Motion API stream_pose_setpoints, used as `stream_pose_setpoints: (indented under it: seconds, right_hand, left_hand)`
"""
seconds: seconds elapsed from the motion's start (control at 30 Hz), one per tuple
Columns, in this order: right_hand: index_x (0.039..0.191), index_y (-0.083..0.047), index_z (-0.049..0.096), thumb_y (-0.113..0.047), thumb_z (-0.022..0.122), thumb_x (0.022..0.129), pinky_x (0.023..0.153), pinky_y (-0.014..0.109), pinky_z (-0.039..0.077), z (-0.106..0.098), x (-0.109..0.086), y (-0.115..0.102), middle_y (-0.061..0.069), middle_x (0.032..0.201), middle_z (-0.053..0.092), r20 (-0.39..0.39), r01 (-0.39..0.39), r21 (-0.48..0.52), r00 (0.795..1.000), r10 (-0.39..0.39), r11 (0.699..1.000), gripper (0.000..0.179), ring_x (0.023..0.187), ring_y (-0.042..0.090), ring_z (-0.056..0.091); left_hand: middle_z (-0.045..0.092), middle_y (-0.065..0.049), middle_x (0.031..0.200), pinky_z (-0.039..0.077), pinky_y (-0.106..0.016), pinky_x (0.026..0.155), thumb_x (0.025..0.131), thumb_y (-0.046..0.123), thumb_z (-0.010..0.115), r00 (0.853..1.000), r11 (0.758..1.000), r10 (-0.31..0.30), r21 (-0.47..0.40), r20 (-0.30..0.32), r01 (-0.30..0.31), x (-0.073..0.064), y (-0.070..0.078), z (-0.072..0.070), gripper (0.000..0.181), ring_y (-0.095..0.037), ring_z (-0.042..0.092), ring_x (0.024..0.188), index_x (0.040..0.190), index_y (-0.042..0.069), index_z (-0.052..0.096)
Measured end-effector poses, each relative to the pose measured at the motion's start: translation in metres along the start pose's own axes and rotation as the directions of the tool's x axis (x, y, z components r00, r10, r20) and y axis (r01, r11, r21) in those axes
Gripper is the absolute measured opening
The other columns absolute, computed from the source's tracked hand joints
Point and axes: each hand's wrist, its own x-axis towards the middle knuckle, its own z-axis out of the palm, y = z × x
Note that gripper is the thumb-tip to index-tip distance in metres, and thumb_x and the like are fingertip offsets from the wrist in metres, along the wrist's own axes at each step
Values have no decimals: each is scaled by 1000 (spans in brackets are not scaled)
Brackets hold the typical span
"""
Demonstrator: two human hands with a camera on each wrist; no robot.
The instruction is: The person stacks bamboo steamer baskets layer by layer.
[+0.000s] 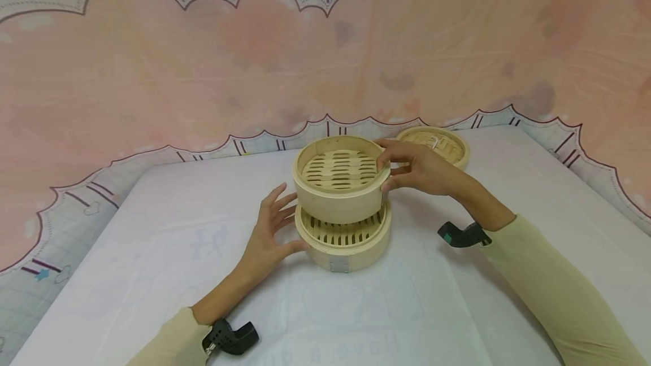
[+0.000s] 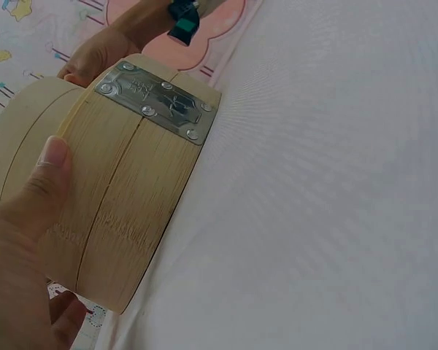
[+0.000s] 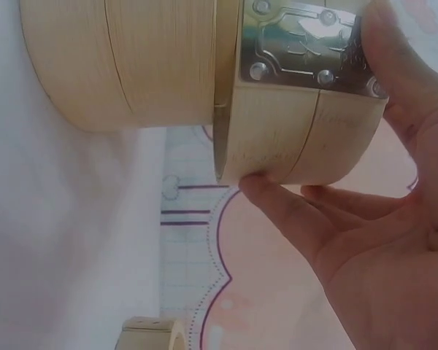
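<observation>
My right hand [image 1: 419, 165] grips the right side of a round bamboo steamer basket [image 1: 335, 199] with a slatted floor. That basket is tilted and overlaps the back of a second steamer basket [image 1: 351, 257], whose slats show at the front. In the right wrist view, my thumb lies by the metal plate [image 3: 303, 47] on the upper basket, with fingers beneath its wall. My left hand [image 1: 269, 230] is spread at the left of the lower basket, thumb touching its side. The left wrist view shows that thumb [image 2: 47, 179] along the bamboo wall [image 2: 124, 189].
A woven bamboo lid [image 1: 455, 148] with a small white loop lies behind my right hand. White cloth [image 1: 152, 242] covers the table, and a patterned orange and pale curtain [image 1: 203, 72] stands along its back edge. Each wrist carries a black camera [image 1: 234, 338].
</observation>
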Motion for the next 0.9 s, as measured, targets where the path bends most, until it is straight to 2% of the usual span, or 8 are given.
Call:
stream_pose_setpoints:
  seconds: [0.1, 0.27, 0.37, 0.47, 0.63, 0.8, 0.9]
  right_hand:
    - [97, -10, 63, -16, 80, 76, 93, 38, 50, 0, 0, 0, 10, 151, 32, 11, 3, 2, 1000, -3, 1000, 28, 138, 28, 30]
    - [97, -10, 63, -14, 81, 75, 94, 39, 50, 0, -1, -2, 10, 151, 32, 23, 14, 3, 1000, -14, 1000, 28, 139, 27, 28]
    - [97, -10, 64, -15, 81, 75, 94, 40, 50, 0, -2, -3, 9, 151, 33, 29, 11, 3, 1000, -11, 1000, 29, 139, 27, 28]
    - [98, -10, 63, -15, 81, 75, 94, 39, 49, 0, -2, -2, 9, 151, 33, 40, 8, 11, 999, -9, 1000, 29, 140, 26, 27]
    - [98, -11, 62, -14, 80, 76, 96, 37, 48, -1, -4, 0, 7, 151, 33, 63, 7, 28, 998, -8, 1000, 29, 141, 23, 25]
    - [99, -12, 62, -15, 80, 77, 97, 37, 48, -2, -5, 0, 6, 150, 34, 83, 14, 30, 996, -17, 999, 29, 141, 21, 24]
    - [98, -12, 62, -15, 80, 76, 98, 40, 47, -2, -6, 0, 6, 149, 34, 90, 21, 25, 996, -23, 999, 29, 140, 21, 25]
  left_hand:
    - [31, -15, 149, 39, -44, 104, 67, -6, 82, 1000, 999, 19, 46, -12, -19, 1, 5, 1, 111, -36, 42, 129, 152, 11, 12]
    - [32, -20, 149, 38, -54, 102, 62, -12, 82, 996, 987, 88, 136, -18, -84, 2, 24, 3, 107, -40, 37, 131, 148, -3, 19]
    - [32, -22, 148, 39, -54, 101, 61, -13, 82, 994, 979, 106, 175, -20, -101, 3, 34, 4, 103, -40, 38, 131, 145, -9, 22]
    - [33, -22, 147, 40, -54, 99, 59, -15, 82, 992, 973, 123, 199, -26, -116, 3, 37, 5, 102, -41, 39, 129, 144, -10, 25]
    - [37, -19, 146, 40, -54, 100, 58, -13, 83, 989, 969, 145, 207, -36, -134, 2, 32, 6, 100, -36, 40, 130, 143, -6, 31]
    - [40, -9, 145, 38, -47, 104, 59, -1, 87, 987, 963, 155, 229, -46, -141, 1, 9, 3, 100, -26, 39, 132, 144, 4, 36]
    - [41, -7, 145, 37, -45, 106, 58, 3, 88, 986, 959, 159, 246, -49, -143, 0, 2, 2, 101, -26, 38, 132, 145, 6, 37]
